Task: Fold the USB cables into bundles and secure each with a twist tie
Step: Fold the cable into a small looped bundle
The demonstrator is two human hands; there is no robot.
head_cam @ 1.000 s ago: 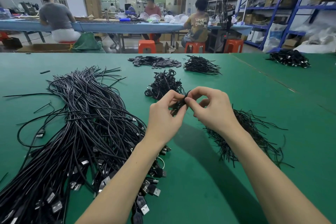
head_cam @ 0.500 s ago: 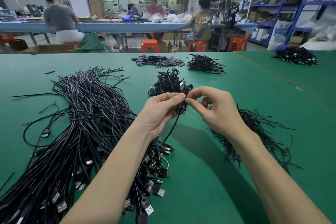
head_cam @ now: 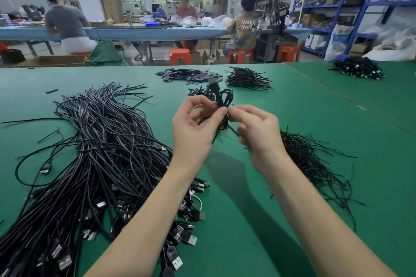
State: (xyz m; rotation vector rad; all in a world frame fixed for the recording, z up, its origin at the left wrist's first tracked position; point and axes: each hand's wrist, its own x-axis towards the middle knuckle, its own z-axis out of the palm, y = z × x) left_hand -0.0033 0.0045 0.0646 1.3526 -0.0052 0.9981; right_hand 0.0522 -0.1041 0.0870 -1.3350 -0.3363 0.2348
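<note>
Since the earlier frames, both hands have risen above the counter, and the folded cable now stands with its loops upward instead of hanging below the fingertips.

The left hand [head_cam: 193, 128] pinches the folded cable [head_cam: 222, 101] at its middle between thumb and forefinger; the remaining fingers are curled loosely behind. The right hand [head_cam: 256, 132] meets it from the opposite side, thumb and forefinger pinching at the same point, where a thin twist tie [head_cam: 233, 131] trails down and toward the right wrist. Whether the tie is already wound round the cable cannot be told. The cable is held in the air between the two hands, clear of the counter [head_cam: 292, 119], with one plug end pointing up and away from the person.

Directly beyond the hands lies a small heap of finished bundles [head_cam: 198, 92], partly hidden by the held cable. To the left, a large pile of loose cables [head_cam: 94, 153] spreads across the counter, the plugs facing the person. To the right, just beside the right forearm, lies a pile of twist ties [head_cam: 310, 159].

Farther back lie a flat heap of small dark pieces [head_cam: 186, 75] and, beside it, another bunch of ties [head_cam: 247, 78]. A further heap of black cables [head_cam: 358, 67] lies at the far right. Behind the counter, people sit on orange stools [head_cam: 180, 56] at a long table.
</note>
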